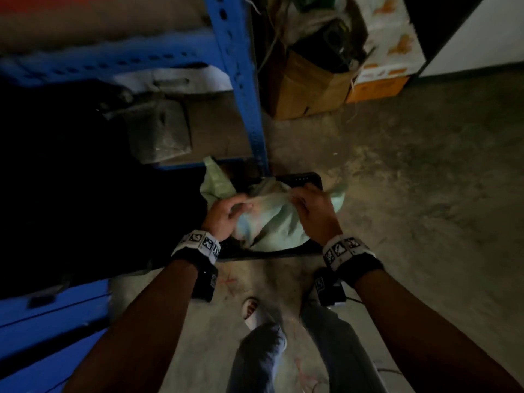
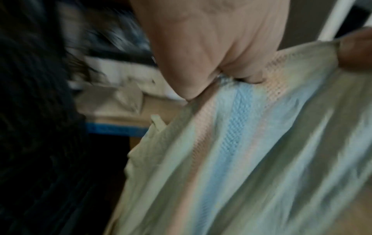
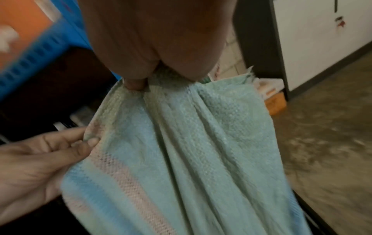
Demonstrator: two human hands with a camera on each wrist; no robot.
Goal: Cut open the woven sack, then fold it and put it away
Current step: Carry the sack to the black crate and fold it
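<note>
Sacking of pale green woven plastic, with a blue and pink stripe down one side, hung bunched between both hands over a black crate [image 1: 307, 178] that stood on the concrete floor [image 1: 425, 180] beside the blue shelf post [image 1: 241, 89]. The woven sack [image 1: 272, 222] drooped in long soft folds from its upper edge, so it looked light and limp, with no stiffness to keep a crease on its own; the weave seemed slick enough to slide if gripped loosely. The left hand [image 1: 224, 215] pinched the striped edge, its fingers [image 3: 80, 143] closed on the cloth beside the pink band. The right hand [image 1: 314, 211] had its fingers [image 3: 135, 84] clamped on a gathered tuck of the top edge. Judging by this, the best hold was along that top hem, one hand near each corner, pulling it taut so the cloth fell flat for folding. Gathered handfuls would fold lumpy. A frayed corner [image 3: 248, 76] showed at the far end of the edge, likely to shed strands if tugged. No cutting tool was in view.
</note>
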